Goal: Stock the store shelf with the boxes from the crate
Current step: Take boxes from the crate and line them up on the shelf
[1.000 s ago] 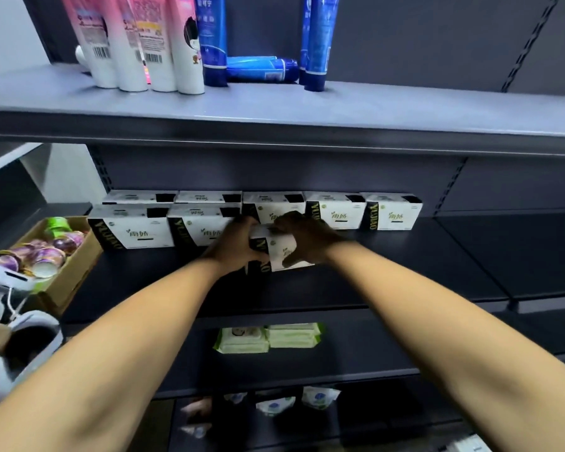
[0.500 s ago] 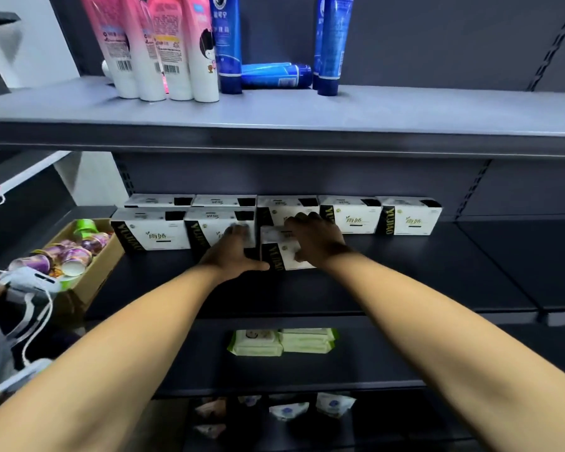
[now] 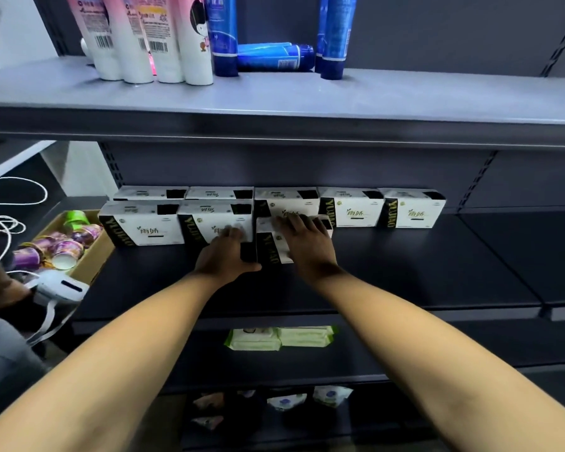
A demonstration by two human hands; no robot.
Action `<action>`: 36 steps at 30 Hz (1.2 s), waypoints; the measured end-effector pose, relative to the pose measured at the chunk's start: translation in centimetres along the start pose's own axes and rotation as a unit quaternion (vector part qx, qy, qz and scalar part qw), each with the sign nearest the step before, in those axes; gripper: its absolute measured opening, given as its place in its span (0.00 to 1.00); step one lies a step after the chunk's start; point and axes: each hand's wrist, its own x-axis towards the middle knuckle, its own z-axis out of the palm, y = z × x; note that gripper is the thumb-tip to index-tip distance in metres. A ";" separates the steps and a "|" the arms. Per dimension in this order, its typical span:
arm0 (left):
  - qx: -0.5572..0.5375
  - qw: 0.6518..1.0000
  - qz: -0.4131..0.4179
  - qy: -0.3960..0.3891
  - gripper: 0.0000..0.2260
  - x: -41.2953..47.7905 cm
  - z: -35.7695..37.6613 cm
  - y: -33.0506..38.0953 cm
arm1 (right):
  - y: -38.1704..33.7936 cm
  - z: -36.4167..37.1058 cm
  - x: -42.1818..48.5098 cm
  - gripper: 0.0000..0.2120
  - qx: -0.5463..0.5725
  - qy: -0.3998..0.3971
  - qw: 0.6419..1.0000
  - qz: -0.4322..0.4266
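The box (image 3: 271, 251) stands on the dark metal shelf (image 3: 405, 272), front row, just right of its neighbour (image 3: 209, 220) and seemingly a little forward of it. The right hand (image 3: 307, 239) lies flat over its top; the left hand (image 3: 224, 256), also flat, touches the neighbour's front. Best to slide the box back until flush, pressing lightly, since thin glossy card likely dents while smooth metal lets it glide.

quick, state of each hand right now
left hand: open, fingers flat against a front-row box
right hand: open, palm down on the box beside it
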 end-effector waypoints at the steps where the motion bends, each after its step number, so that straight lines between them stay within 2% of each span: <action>1: 0.003 1.000 0.000 0.000 0.34 0.1 0.1 -0.1 | 0.0 0.0 0.3 0.42 0.001 0.000 1.000 0.000; 8: 0.002 1.000 -0.007 0.000 0.34 0.8 0.3 -0.8 | -0.3 0.6 1.8 0.38 0.004 -0.006 1.000 0.013; 12: 0.001 1.000 -0.012 0.003 0.36 1.1 0.3 -1.1 | -0.2 0.9 3.0 0.39 0.013 -0.005 1.000 0.020; 20: 0.004 1.000 -0.003 0.009 0.32 1.7 0.6 -1.8 | -0.1 2.2 4.9 0.33 0.041 0.041 0.998 0.029; 28: 0.011 1.000 -0.011 0.007 0.31 2.0 0.6 -1.6 | 0.4 3.2 5.8 0.32 0.043 0.075 0.996 0.022; 33: 0.035 0.999 -0.013 0.012 0.29 1.8 0.6 -0.9 | 1.0 2.1 5.0 0.39 0.035 -0.009 0.999 0.022; 36: 0.075 0.997 0.005 0.030 0.25 1.6 1.0 0.4 | 1.6 1.4 3.3 0.42 0.011 -0.031 0.999 0.036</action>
